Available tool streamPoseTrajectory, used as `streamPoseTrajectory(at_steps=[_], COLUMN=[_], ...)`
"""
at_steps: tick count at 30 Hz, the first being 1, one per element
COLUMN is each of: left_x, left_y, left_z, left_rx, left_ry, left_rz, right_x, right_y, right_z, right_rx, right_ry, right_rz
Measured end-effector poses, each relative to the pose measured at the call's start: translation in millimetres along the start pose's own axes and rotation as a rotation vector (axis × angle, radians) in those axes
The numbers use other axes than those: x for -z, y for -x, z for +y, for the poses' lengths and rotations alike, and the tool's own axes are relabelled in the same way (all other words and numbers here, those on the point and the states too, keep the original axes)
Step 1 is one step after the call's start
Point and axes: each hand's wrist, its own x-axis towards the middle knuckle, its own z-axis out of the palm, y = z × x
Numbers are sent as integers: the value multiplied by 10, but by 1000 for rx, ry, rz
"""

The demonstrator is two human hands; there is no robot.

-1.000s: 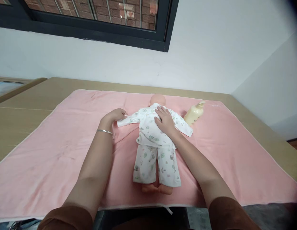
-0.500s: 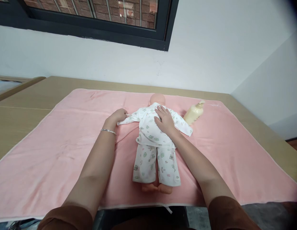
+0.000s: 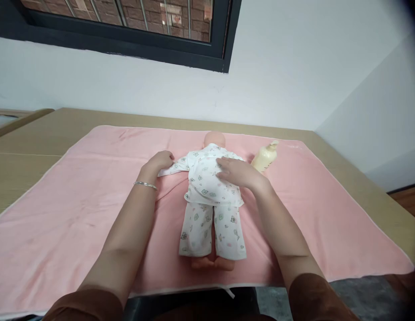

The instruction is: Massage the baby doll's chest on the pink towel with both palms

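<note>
head view. a doll (image 3: 202, 187) in a white printed top and trousers is lying stretched out near the middle of a pink towel (image 3: 76, 200), which is covering most of a wooden worktop (image 3: 26, 156). its head (image 3: 214, 138) is pointing toward the far wall, and its bare feet (image 3: 210, 264) are pointing toward the person, close to the near towel edge. no face is showing.

left hand (image 3: 158, 161): it is sitting at the end of the doll's sleeve (image 3: 176, 167), the one stretching out to the left. the fingers (image 3: 167, 156) are curling together over the cuff and clamping on it, and the sleeve is lying flat on the towel between hand and body. a thin metal bracelet (image 3: 145, 183) is sitting on this wrist.

right hand (image 3: 239, 173): it is resting palm down on the upper part of the doll's top. the fingers (image 3: 223, 162) are lying straight and slightly apart, pointing left across the body and clamping on nothing.

a cream bottle (image 3: 264, 157) is lying tilted on the towel just beside the doll, on the right, behind the right hand and near it. whether it is touching the doll cannot be told.

both forearms are reaching in from the bottom edge, with brown sleeves showing at the elbows. a dark-framed window (image 3: 127, 22) is sitting in the white wall above the worktop.
</note>
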Motion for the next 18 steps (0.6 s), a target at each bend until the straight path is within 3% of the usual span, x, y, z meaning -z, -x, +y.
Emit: streamPoseTrajectory(at_steps=[3,6,9,11,14,16,18], left_x=[111,304,476,503,369,212,62], left_y=[101,326,673,899,1080,1057,946], left_z=[98,285,623,938,1508,1906,2273], left_rx=[3,-50,-189,-345,-517,-479,-355], left_ry=[-19,-1,62,253,737,1070,1371], left_rz=[34,143,250,273,70,-130,-362], right_x=[263,479,632,685,694,669,631], right_y=[264,489,710,843,965,964,894], right_z=[148,379,660,845,1059,1131,1150], right_rx=[-133,-294,-405,-417,-496,-562,-534], right_ry=[-71,-112,-151,-191,-228,-236,-254], right_rz=[-71,-22,80,141,234,291,336])
